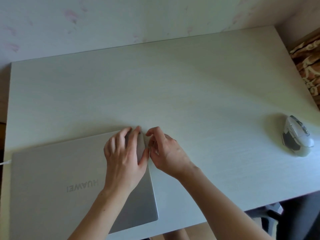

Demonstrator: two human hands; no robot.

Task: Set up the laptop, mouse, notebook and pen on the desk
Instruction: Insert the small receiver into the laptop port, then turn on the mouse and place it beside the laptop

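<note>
Hands at closed laptop far-right corner; logo upside-down

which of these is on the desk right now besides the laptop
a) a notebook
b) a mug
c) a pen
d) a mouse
d) The mouse sits alone near the desk's right edge, while the closed laptop lies at the left under both hands; no notebook, pen or mug is in view.
</note>
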